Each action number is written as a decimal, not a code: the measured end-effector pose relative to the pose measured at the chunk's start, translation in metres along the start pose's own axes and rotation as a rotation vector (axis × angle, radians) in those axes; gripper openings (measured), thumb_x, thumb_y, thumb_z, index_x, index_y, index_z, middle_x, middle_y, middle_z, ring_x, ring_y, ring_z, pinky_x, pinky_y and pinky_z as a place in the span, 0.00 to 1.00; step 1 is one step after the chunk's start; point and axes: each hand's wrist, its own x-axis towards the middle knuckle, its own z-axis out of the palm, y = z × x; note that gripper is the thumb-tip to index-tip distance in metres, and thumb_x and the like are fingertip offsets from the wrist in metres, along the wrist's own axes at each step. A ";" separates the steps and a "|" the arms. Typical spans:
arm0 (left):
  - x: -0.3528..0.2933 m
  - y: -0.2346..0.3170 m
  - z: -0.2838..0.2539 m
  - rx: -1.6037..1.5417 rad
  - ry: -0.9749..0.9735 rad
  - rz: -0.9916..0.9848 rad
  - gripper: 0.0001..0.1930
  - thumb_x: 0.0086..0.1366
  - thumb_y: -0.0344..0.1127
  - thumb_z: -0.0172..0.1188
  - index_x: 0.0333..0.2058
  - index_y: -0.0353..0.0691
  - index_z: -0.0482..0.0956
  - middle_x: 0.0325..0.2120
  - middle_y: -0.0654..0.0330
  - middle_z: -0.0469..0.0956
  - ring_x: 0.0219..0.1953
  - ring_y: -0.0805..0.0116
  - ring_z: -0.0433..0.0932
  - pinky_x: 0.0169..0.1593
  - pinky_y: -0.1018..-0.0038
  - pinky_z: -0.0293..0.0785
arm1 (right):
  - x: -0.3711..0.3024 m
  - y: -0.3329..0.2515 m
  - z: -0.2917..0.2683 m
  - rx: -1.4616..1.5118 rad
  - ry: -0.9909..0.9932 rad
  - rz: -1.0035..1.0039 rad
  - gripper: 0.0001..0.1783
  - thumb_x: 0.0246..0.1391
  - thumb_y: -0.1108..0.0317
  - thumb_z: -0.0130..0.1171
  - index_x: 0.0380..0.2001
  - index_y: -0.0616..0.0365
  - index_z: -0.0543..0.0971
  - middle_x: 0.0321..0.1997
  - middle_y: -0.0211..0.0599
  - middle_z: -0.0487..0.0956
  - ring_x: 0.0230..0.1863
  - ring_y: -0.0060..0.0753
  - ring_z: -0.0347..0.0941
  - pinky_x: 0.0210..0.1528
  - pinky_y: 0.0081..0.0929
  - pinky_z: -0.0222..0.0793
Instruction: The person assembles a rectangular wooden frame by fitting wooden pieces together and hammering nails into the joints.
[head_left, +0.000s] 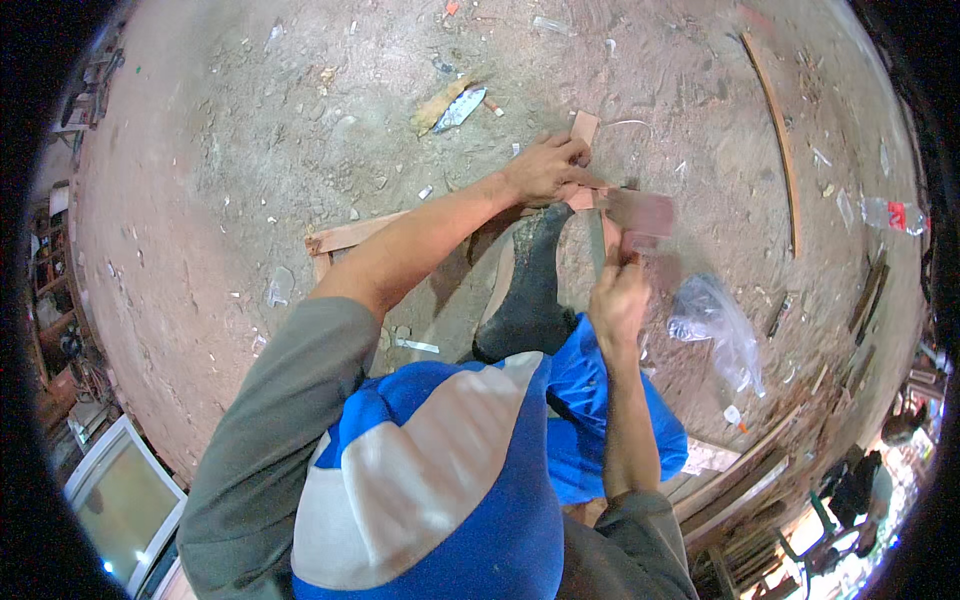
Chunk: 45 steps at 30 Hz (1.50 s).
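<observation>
My right hand (620, 297) is closed around the handle of a mallet. The mallet's brownish block head (642, 214), smeared by motion, is over the corner of a wooden frame. My left hand (548, 168) presses at this corner, its fingers curled on a pale wooden strip (585, 125) whose end sticks out beyond them. Whether the fingertips also pinch something small cannot be made out. Another frame bar (360, 232) shows left of my left forearm. My foot in dark footwear (530, 275) rests by the corner, between my arms; part of the frame is hidden.
On the dusty floor lie a crumpled clear plastic bag (715, 325), a plastic bottle (893, 215), a long thin wooden strip (775, 140) and a torn wrapper (458, 108). A framed glass panel (125, 505) stands lower left. Boards (735, 490) are stacked lower right.
</observation>
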 end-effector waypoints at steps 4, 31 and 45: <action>0.018 0.001 -0.019 -0.072 -0.087 -0.035 0.25 0.56 0.38 0.64 0.52 0.74 0.83 0.40 0.63 0.71 0.43 0.58 0.72 0.52 0.60 0.70 | -0.009 -0.018 -0.023 0.092 0.342 -0.422 0.15 0.68 0.67 0.47 0.30 0.64 0.77 0.24 0.52 0.75 0.22 0.52 0.71 0.25 0.41 0.62; 0.045 0.009 -0.003 0.038 0.029 0.334 0.09 0.53 0.37 0.72 0.32 0.46 0.83 0.26 0.66 0.73 0.34 0.66 0.74 0.37 0.69 0.75 | -0.091 0.023 -0.009 0.364 0.091 0.107 0.14 0.63 0.61 0.59 0.41 0.63 0.75 0.24 0.52 0.79 0.23 0.55 0.78 0.27 0.41 0.73; 0.046 0.011 -0.008 0.012 -0.070 0.404 0.10 0.58 0.29 0.65 0.39 0.34 0.78 0.36 0.51 0.77 0.39 0.49 0.75 0.44 0.57 0.73 | -0.105 0.042 0.003 0.355 0.159 0.094 0.18 0.65 0.55 0.57 0.44 0.60 0.72 0.25 0.52 0.79 0.25 0.60 0.77 0.24 0.52 0.71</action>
